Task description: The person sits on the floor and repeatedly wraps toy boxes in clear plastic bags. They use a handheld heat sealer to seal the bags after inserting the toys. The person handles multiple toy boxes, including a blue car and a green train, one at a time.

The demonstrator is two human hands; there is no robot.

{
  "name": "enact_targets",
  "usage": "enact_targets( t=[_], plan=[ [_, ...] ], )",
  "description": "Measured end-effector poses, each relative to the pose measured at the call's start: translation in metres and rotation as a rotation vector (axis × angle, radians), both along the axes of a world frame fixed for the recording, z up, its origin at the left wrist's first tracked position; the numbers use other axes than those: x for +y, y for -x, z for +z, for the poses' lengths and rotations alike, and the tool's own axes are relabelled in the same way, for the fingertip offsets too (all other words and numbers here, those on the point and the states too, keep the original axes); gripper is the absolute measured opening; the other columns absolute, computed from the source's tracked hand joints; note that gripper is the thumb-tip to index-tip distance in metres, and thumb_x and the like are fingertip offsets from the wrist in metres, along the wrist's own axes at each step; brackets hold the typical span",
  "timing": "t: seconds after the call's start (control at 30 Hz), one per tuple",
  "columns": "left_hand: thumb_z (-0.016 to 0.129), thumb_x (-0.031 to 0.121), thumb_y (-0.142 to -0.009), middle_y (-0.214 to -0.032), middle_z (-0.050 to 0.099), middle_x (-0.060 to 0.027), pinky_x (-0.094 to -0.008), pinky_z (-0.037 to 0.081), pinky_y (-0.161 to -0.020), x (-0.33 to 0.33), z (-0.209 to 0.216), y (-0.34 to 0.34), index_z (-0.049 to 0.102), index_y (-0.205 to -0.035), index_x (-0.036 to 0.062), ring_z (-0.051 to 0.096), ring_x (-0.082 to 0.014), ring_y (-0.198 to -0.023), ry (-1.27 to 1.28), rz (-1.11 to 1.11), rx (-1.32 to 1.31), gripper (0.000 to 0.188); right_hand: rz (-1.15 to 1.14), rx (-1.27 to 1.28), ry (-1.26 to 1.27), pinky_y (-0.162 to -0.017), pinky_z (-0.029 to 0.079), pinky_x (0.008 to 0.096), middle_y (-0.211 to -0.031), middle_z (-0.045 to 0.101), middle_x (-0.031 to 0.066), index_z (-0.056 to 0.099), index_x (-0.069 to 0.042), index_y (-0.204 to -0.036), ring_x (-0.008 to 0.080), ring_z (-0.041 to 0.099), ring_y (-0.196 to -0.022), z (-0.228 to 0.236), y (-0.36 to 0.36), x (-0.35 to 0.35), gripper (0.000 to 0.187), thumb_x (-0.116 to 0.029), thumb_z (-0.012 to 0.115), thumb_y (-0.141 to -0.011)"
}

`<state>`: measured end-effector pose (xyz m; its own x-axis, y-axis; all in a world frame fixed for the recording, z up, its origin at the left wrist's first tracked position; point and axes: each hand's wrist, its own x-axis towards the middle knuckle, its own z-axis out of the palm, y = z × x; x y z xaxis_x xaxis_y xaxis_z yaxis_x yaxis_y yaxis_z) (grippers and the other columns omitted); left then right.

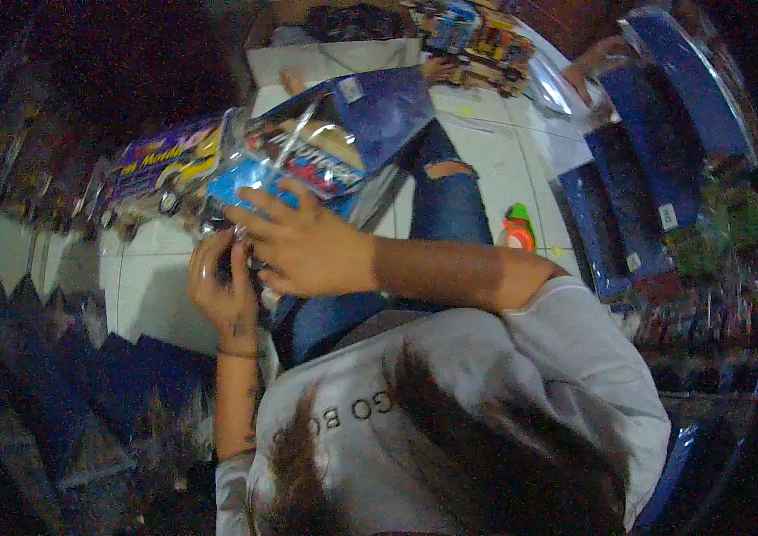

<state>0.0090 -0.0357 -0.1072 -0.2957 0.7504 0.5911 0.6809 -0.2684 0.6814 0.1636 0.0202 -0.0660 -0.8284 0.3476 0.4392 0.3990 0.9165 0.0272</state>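
Note:
A clear plastic bag point(307, 129) slants over my lap, with a dark blue panel point(388, 116) at its far right and a bright blue, colourfully printed piece inside. My left hand point(223, 277) is curled at the bag's near left corner, with fingertips closed on its edge. From the right, my right hand point(312, 246) reaches across and grips the same corner. Its outer fingers are spread over the bright blue part, and its thumb is close to my left hand. Blur hides exactly what lies between the fingertips.
Toy trucks stand at left, including a purple and yellow one point(164, 161), and more toy trucks point(477, 45) are at the far side. An orange and green object point(517, 230) lies on the tiled floor. Dark blue bagged panels point(647, 179) lie at right, near another person's hand point(589, 71).

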Motion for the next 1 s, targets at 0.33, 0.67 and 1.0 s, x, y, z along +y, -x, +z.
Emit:
enact_targets(
  t=[0.33,0.67,1.0],
  plan=[
    [0.072,0.042,-0.075,-0.145,0.032,-0.0237,-0.0493,0.025,-0.111,-0.015,-0.016,-0.023,0.038,-0.142,0.0019,0.031,-0.0395,-0.134,-0.006,-0.15,0.337,0.085,-1.377,0.371,0.233,-0.104,0.034,0.0457,-0.134,0.048,0.0215,0.041,-0.002,-0.137,0.0359,0.045,-0.125,-0.175,-0.344,0.024,0.082,-0.037,0.072,-0.07],
    [0.081,0.041,-0.063,-0.139,0.043,-0.0202,-0.0514,0.026,-0.109,-0.03,-0.029,-0.049,0.033,-0.144,0.0042,0.039,-0.0398,-0.127,-0.017,-0.119,0.358,0.101,-1.048,0.756,1.105,-0.058,0.049,0.034,-0.074,0.061,0.0047,0.061,-0.01,-0.089,0.018,0.059,-0.065,-0.332,-0.559,0.054,0.028,-0.038,0.065,-0.085],
    [0.078,0.031,-0.068,-0.144,0.036,-0.0209,-0.0528,0.026,-0.11,-0.026,-0.029,-0.07,0.033,-0.142,0.001,0.036,-0.0379,-0.132,-0.059,-0.116,0.403,0.092,-0.087,0.304,0.346,-0.09,0.049,0.0366,-0.123,0.056,0.0121,0.057,-0.005,-0.124,0.0241,0.06,-0.105,0.106,-0.067,0.067,0.047,-0.014,0.062,-0.078]
  ],
)
